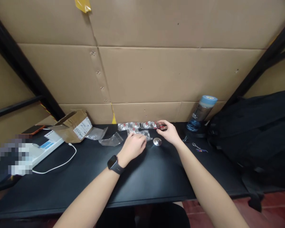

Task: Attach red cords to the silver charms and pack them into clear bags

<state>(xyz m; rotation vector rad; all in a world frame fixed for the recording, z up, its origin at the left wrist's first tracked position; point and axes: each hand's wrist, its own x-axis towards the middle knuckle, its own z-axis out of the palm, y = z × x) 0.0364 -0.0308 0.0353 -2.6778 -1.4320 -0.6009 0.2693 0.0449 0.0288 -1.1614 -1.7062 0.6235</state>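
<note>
Along the back of the black table lies a row of clear plastic packets (134, 125), each with a silvery round piece and a red middle. My right hand (169, 132) has thumb and fingers closed around a packet with a red part (158, 126) at the row's right end. Curled downward, my left hand (133, 146) is beside another red-centred packet (133, 130) just in front of the row; its fingertips are partly hidden. A crumpled clear bag (146, 135) lies just right of that hand. Between my hands rests a bare silver disc (157, 141).
Left of my hands are clear plastic bags (112, 140), an opened cardboard box (79, 128) and a white power strip (46, 150) with a white cable (68, 161). At right stand a water bottle (200, 114), a keychain (199, 148) and a black backpack (256, 136). Cardboard (152, 72) walls the back.
</note>
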